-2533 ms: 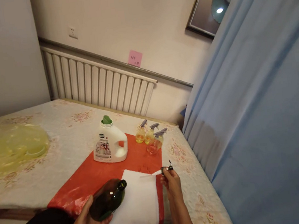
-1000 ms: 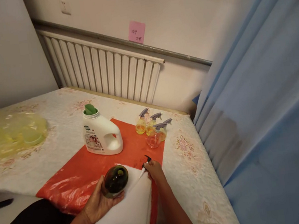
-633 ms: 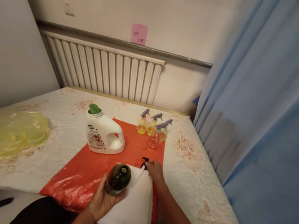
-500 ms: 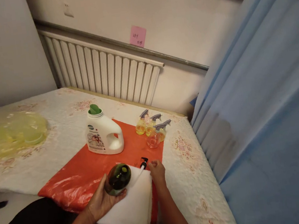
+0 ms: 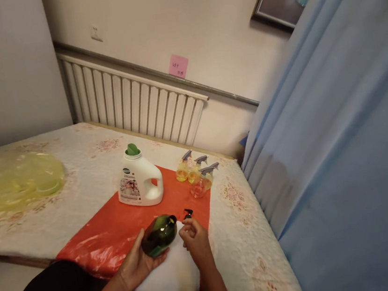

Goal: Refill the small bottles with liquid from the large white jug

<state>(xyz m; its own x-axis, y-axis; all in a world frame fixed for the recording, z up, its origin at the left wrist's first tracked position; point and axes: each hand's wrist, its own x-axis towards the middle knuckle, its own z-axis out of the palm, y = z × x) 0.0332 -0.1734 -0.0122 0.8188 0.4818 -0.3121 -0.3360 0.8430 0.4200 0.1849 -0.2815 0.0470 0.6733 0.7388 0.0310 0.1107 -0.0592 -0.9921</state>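
Observation:
My left hand (image 5: 137, 264) is wrapped round a dark green bottle (image 5: 159, 234), tilted with its open mouth pointing up and to the right. My right hand (image 5: 195, 240) hovers just right of the bottle's mouth with its fingers curled in a pinch; what it holds, if anything, is hidden. A black pump head (image 5: 187, 213) lies just beyond those fingers on the red sheet (image 5: 119, 225). Both hands are over a folded white towel (image 5: 176, 273) at the table's near edge.
A white detergent jug (image 5: 139, 182) with a green cap stands on the red sheet. Three small spray bottles (image 5: 197, 179) stand behind it to the right. A yellow plastic bag (image 5: 12, 182) lies far left. A radiator (image 5: 132, 101) and a blue curtain (image 5: 323, 158) border the table.
My right hand set the pump down beyond the towel, let go of it, then drew back toward the bottle's mouth and curled. My left hand tipped the bottle more upright.

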